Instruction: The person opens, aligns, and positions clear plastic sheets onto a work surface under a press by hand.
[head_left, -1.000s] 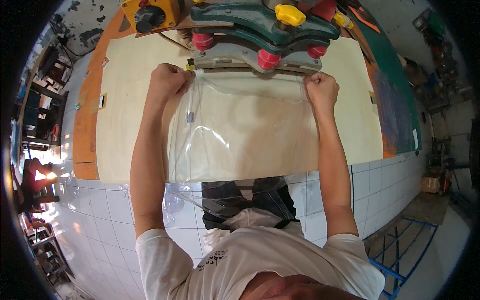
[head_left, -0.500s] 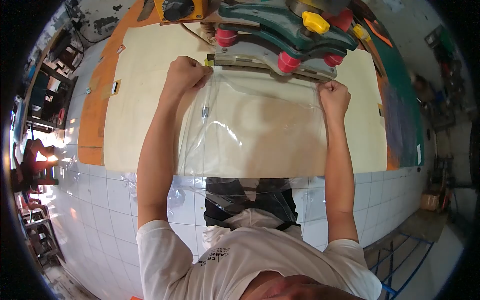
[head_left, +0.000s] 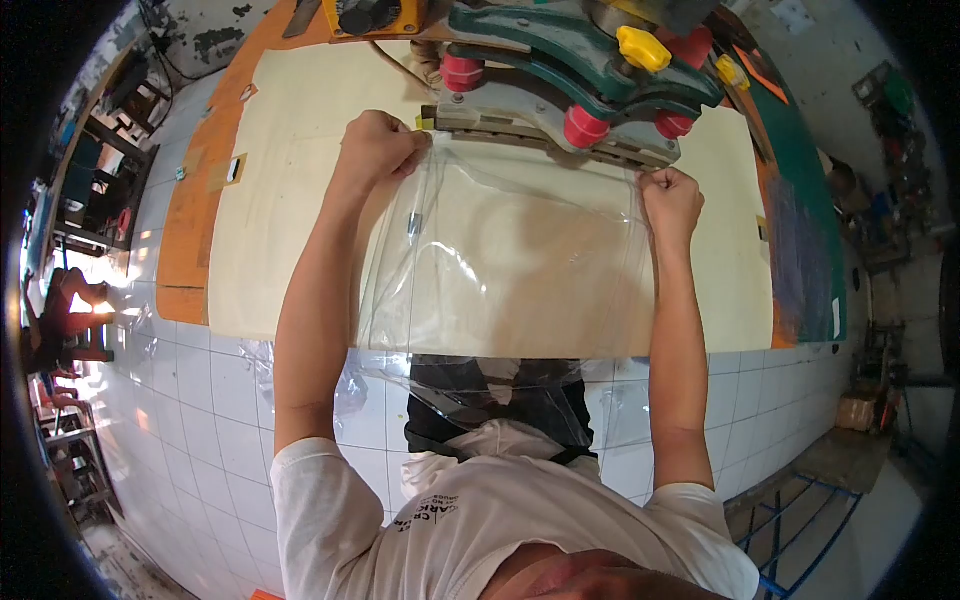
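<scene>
A clear plastic sheet (head_left: 530, 260) lies over the cream-covered table, its far edge at the metal bar (head_left: 540, 138) of a green press (head_left: 560, 60) with red knobs. At the sheet's far left corner my left hand (head_left: 383, 147) is closed, pinching the plastic beside the bar's end. My right hand (head_left: 672, 200) is closed on the far right corner, just below the bar's right end. The near part of the sheet hangs over the table's front edge. A small dark clip-like piece (head_left: 414, 224) shows near the sheet's left side.
A yellow box with a black dial (head_left: 372, 14) stands at the back left. On the right of the table (head_left: 185, 260) lies a green mat (head_left: 820, 240). A blue metal rack (head_left: 800, 520) is on the floor at lower right. At the far left a person (head_left: 62, 305) is partly visible.
The view has shifted, so the press and table appear farther right and slightly higher. Both hands remain closed at the sheet's corners.
</scene>
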